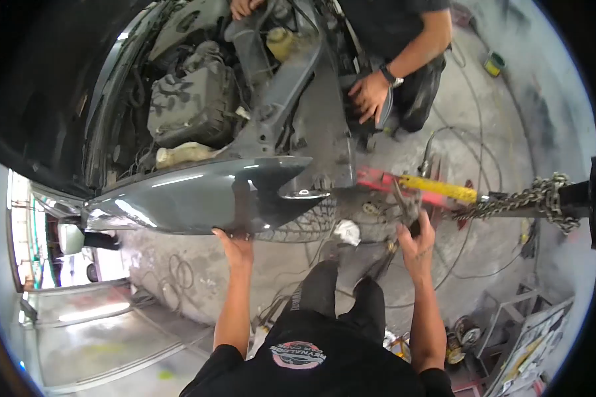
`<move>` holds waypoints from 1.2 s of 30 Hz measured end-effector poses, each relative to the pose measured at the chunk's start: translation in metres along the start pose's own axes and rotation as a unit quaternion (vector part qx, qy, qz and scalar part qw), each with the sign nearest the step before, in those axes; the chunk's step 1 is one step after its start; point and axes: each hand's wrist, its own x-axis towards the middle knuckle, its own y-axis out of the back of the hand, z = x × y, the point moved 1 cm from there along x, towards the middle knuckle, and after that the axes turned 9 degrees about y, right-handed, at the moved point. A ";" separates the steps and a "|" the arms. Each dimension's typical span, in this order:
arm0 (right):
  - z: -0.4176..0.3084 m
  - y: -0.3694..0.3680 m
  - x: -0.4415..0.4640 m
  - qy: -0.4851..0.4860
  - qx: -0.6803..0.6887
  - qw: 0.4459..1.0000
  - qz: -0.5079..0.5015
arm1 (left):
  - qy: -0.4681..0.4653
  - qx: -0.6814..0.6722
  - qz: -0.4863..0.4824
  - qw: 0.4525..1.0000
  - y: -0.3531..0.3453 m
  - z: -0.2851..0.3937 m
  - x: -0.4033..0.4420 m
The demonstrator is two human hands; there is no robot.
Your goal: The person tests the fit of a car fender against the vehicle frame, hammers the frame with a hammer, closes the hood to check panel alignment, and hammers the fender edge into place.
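Doorway [109, 264]: we see daylight burned out to white at left
Front fender [198, 202]: glossy glare streaks its curved panel
Engine bay [189, 106]: dimmer, its shapes readable to us
Hand tool [409, 206]: slightly blurred
Frame edge: our wide lens bends the right wall [556, 86], corners sunk in black

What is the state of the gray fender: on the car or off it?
On: the fender lies along the engine bay, over the tire, the left hand touching its edge. Whether bolted, I cannot tell.

Co-worker [394, 30] cut off, one o'clock, tyre [314, 221] partly hidden by fender [198, 202]; tool [406, 202] we cannot identify, blurred, three o'clock
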 end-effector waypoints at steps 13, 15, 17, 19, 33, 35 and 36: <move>-0.145 -0.147 0.154 0.136 -0.225 0.961 -0.081 | 0.115 -0.028 -0.178 0.977 0.059 0.047 0.012; -0.159 -0.166 0.151 0.060 -0.256 0.960 -0.092 | 0.131 -0.003 -0.219 0.967 0.057 0.051 0.015; -0.157 -0.189 0.134 0.070 -0.241 0.964 -0.089 | 0.178 -0.057 -0.211 0.960 0.047 0.043 0.016; -0.155 -0.212 0.112 0.060 -0.179 0.978 -0.088 | 0.227 -0.109 -0.208 0.945 0.032 0.042 0.009; -0.158 -0.184 0.179 0.082 -0.291 0.953 0.030 | 0.262 -0.118 -0.205 0.936 0.045 0.030 0.022; -0.133 -0.174 0.187 0.108 -0.305 0.945 0.039 | 0.270 -0.124 -0.195 0.935 0.050 0.032 0.017; -0.125 -0.169 0.192 0.118 -0.294 0.947 0.048 | 0.255 -0.095 -0.224 0.936 0.051 0.031 0.017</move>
